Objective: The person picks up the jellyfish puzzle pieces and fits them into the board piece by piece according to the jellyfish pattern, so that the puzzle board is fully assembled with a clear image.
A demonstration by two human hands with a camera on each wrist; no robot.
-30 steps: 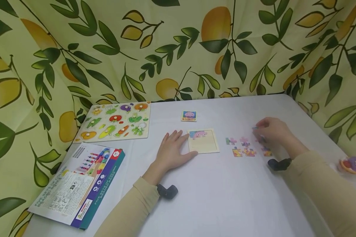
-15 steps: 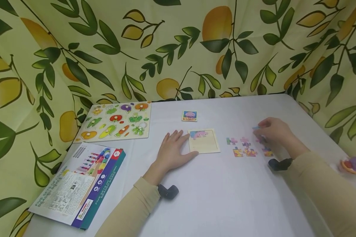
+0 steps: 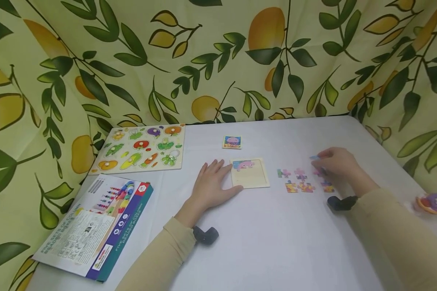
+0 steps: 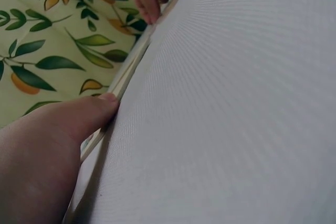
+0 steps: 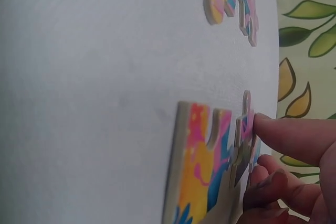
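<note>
A blue puzzle piece (image 3: 314, 157) lay at the fingertips of the right hand (image 3: 336, 165), to the right on the table and beyond the loose puzzle pieces (image 3: 306, 187). Only a light-blue edge of it showed; the fingers hid the rest. Thumb and fingers were closed in a pinch on it. The loose pieces lay in two rough rows, the nearer ones yellow and orange, the farther ones mostly pink, with one partly under the hand.

To their left lay a square wooden puzzle tray (image 3: 250, 181), its upper left filled with joined pieces (image 3: 243, 165) in blue and pink. The left hand (image 3: 212, 184) lay spread on the table, fingers extended, gripping nothing, its thumb touching the tray's edge. Behind the tray lay a small picture tile (image 3: 232, 142).
</note>
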